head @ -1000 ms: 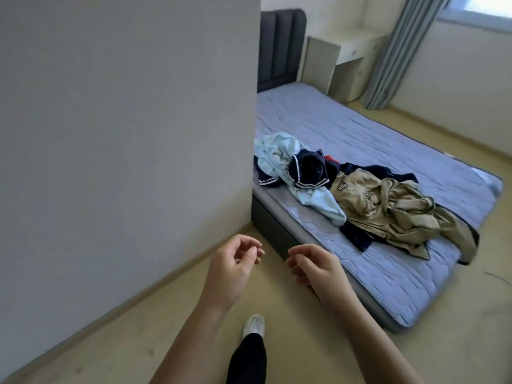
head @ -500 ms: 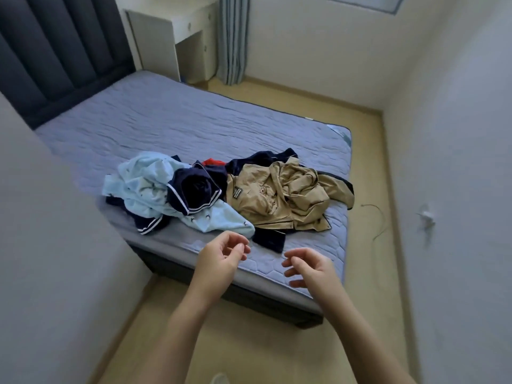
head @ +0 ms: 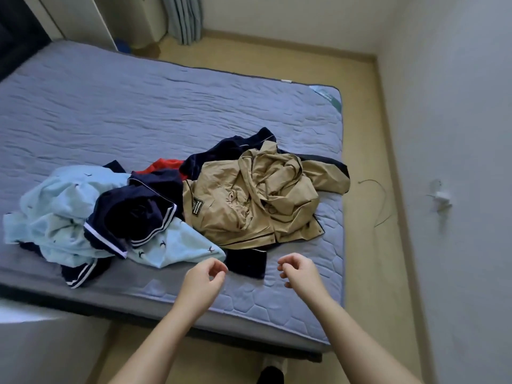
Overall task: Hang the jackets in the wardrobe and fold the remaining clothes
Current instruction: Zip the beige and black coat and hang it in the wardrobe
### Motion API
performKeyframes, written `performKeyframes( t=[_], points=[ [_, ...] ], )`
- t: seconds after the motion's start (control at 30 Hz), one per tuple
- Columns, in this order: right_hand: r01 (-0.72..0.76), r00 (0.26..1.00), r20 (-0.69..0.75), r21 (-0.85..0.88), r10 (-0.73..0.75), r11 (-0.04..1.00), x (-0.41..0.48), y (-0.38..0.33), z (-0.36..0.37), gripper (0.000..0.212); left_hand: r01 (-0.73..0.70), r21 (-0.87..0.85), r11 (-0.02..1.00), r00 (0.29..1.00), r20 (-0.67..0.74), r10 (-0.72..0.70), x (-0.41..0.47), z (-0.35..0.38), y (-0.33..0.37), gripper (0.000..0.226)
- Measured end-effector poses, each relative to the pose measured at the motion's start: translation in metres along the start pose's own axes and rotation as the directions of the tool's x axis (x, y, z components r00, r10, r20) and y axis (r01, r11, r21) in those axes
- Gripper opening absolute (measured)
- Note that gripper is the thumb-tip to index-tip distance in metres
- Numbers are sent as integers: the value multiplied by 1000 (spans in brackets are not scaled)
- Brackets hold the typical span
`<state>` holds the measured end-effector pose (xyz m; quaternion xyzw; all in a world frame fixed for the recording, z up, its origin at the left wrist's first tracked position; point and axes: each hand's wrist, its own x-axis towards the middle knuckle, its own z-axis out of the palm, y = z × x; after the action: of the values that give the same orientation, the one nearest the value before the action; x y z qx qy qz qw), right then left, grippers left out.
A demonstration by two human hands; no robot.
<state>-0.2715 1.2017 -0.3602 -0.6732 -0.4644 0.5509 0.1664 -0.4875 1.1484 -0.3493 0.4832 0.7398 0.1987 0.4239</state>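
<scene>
Left hand [head: 203,278] and right hand [head: 300,271] hung empty, loosely curled, over the near edge of the grey quilted mattress [head: 166,112]. Open quilting spread upper left.

Two bare forearms reach up from the bottom of the frame toward its lower centre. The left hand [head: 203,278] sits left of centre, fingers loosely curled with thumb near fingertips, holding nothing. The right hand [head: 300,270], just right of centre, mirrors it, fingers curled inward and empty. The hands stay apart, palms roughly facing.
</scene>
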Motion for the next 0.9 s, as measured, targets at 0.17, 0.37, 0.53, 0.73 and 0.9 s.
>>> performKeyframes(
  t=[0.17,0.37,0.53,0.73,0.9],
  points=[
    [-107,994,-17,-431,110,896,173,66,27,30,29,328,944,995,82,-59,165,67,-63,12],
    [-117,991,-129,-765,28,633,317,151,71,65,-223,780,584,975,194,113,310,167,-132,63],
    [-105,962,-185,-929,-199,355,383,178,89,34,-259,821,508,957,146,252,359,209,-182,26],
    [92,986,53,-965,-161,247,368,172,44,29,-133,452,882,991,33,133,352,165,-182,13],
    [237,940,261,-963,220,128,291,189,9,36,5,648,761,909,314,-273,312,137,-183,28]
  ],
)
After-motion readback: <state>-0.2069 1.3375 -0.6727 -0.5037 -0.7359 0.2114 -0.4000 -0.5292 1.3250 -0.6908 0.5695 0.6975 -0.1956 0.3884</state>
